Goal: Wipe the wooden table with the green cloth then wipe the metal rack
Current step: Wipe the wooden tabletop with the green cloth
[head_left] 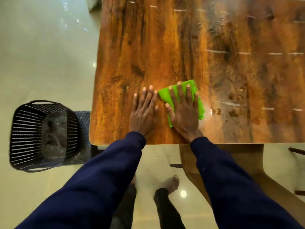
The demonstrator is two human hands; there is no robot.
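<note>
I saw the right hand (184, 111) pressed flat, fingers spread, on the green cloth (200, 103), its long axis running away from me on the wooden table (165, 47), left hand (143, 113) flat beside it, fingers together.

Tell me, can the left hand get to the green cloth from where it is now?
Probably yes. The left hand lies flat on the wooden table, right beside the green cloth under the right hand, with nothing between them.
</note>
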